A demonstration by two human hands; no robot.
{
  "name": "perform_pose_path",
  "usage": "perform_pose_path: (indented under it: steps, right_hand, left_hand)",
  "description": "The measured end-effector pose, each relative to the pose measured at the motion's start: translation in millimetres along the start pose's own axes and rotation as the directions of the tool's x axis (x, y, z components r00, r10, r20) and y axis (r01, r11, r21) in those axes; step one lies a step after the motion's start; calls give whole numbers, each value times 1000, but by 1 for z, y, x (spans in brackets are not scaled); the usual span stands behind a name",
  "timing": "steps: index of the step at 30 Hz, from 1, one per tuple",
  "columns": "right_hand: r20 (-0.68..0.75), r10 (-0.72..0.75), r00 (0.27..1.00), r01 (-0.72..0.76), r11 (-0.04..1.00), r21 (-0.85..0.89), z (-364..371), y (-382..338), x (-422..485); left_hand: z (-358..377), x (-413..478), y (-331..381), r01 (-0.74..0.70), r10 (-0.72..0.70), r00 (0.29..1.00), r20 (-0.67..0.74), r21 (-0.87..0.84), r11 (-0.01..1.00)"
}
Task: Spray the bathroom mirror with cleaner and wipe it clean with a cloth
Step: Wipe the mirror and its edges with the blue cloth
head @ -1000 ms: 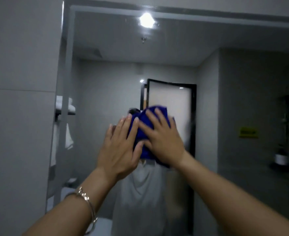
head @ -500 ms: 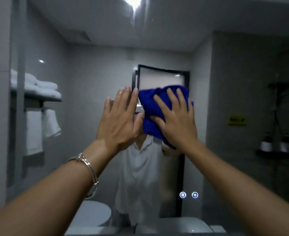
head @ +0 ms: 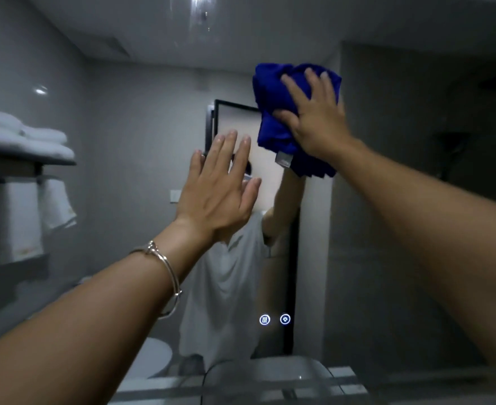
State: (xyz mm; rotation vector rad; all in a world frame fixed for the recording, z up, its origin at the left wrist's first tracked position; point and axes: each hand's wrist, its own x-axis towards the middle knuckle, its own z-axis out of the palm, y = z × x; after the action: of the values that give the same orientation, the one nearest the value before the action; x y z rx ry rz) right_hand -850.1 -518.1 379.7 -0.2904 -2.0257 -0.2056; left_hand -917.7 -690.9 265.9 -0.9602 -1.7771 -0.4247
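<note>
Blue cloth (head: 273,112) pressed to a mirror (head: 141,141), upper right of centre.
The right hand (head: 317,118) spreads over the cloth, fingers nearly straight, pressing it. The left hand (head: 217,188), flat with fingers straight and together, is raised at centre. White towels (head: 36,138) reflect at left.

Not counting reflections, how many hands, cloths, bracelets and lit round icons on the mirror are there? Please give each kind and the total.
Hands: 2 (left hand, right hand)
Blue cloth: 1
Bracelet: 1
Lit round icons: 2
Total: 6
</note>
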Motion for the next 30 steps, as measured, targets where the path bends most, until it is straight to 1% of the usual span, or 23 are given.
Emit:
perform_pose_path:
  steps: [3,5,6,10,12,15,17,21,24,27,30]
  right_hand:
    - [-35,5,999,-4,1000,15,6,13,-13]
    - [-86,38,996,-35,999,32,19,23,-45]
    - [-85,50,995,-48,999,26,26,29,-66]
    - [37,72,997,-71,997,-34,52,63,-150]
    - [96,44,994,-40,998,-49,54,77,-169]
    - [134,-15,991,23,998,-52,47,90,-160]
    - [105,-7,994,14,998,-62,35,94,-138]
    - [29,121,992,-120,992,-26,-3,112,-69]
    - [12,215,977,-215,977,1,-27,134,-35]
    - [10,305,952,-305,952,25,-32,155,-32]
    - [-32,381,924,-377,922,82,-21,168,-60]
  left_hand:
    - [0,11,17,-1,0,1000,-9,-9,1000]
    - [5,12,28,-15,15,1000,3,-27,1000]
    - [9,11,33,-23,23,1000,13,-33,999]
    - [28,-4,53,-32,34,998,53,-39,999]
    - [34,-8,64,-43,47,997,68,-47,998]
    - [36,-4,76,-67,69,996,52,-40,997]
    - [35,5,82,-61,62,998,34,-25,998]
    - [34,23,93,-60,61,997,40,-16,998]
    - [36,32,101,-64,64,997,31,11,998]
    - [38,38,106,-72,71,996,44,6,997]
    - [44,33,112,-73,73,996,53,3,997]
